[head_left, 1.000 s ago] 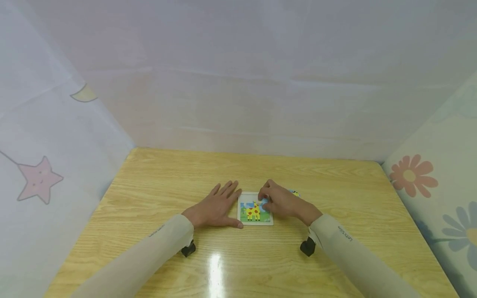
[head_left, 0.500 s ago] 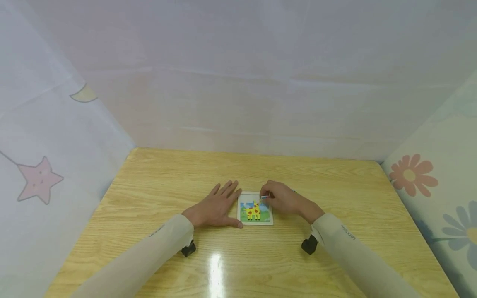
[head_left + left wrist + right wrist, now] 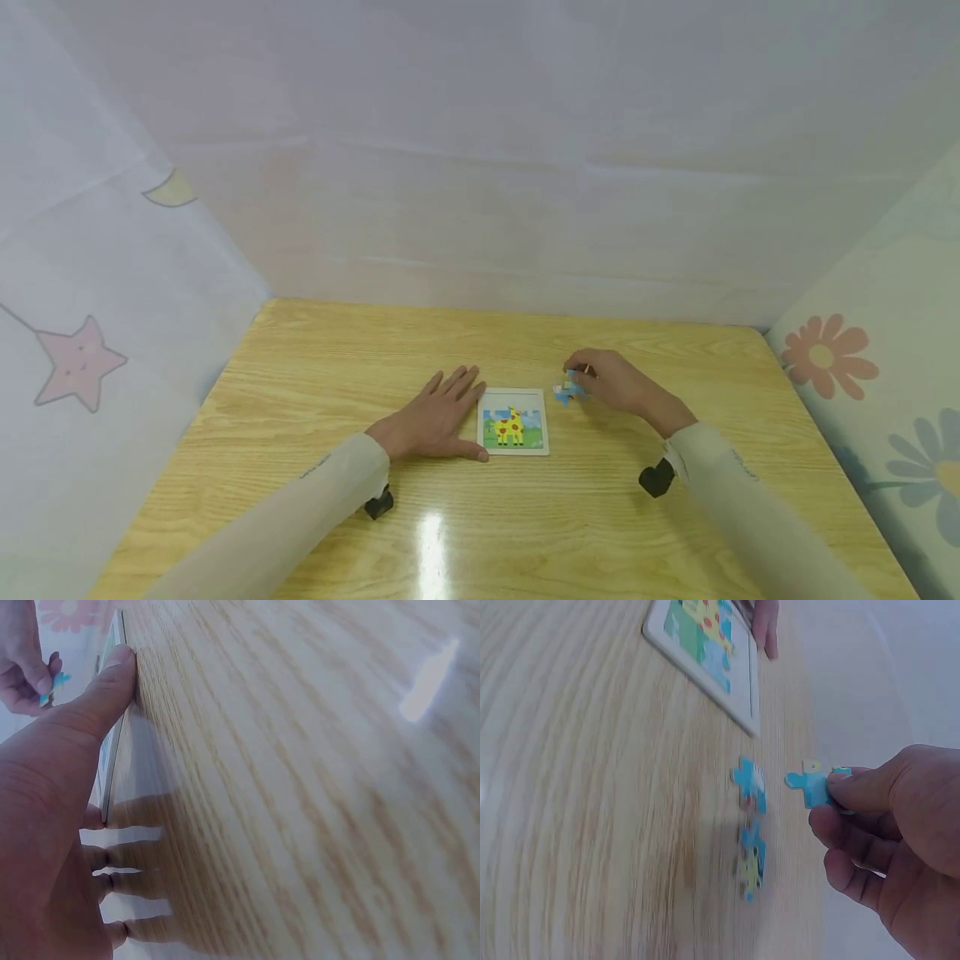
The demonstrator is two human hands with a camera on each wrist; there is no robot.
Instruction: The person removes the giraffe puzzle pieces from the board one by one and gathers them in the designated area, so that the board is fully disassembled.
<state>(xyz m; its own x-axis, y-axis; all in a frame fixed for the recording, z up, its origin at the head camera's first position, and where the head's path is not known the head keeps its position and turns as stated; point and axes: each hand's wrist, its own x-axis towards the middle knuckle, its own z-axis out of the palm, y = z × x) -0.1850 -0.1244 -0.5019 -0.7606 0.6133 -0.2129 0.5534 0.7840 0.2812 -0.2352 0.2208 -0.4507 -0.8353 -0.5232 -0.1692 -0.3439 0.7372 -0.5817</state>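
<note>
My left hand (image 3: 435,417) lies flat with fingers spread at the left side of a white puzzle tray (image 3: 512,397), its thumb along the near left corner. The tray's lower part holds fitted jigsaw pieces showing a yellow giraffe (image 3: 509,429) with red spots; its upper strip is bare white. To the right of the tray, my right hand (image 3: 617,382) pinches a blue jigsaw piece (image 3: 814,787) between thumb and fingers, above the table. Under it lie two loose pieces, a blue one (image 3: 748,784) and a blue and yellow one (image 3: 751,859).
The wooden table (image 3: 360,342) reaches back to a pale cloth wall (image 3: 480,208). Cloth sides with a printed star (image 3: 81,360) and flowers (image 3: 823,357) stand left and right. Black wrist mounts (image 3: 657,477) hang under both sleeves.
My right hand has moved from the tray's upper right corner to the right and back, over the loose pieces, which are now uncovered. My left hand has stayed in place.
</note>
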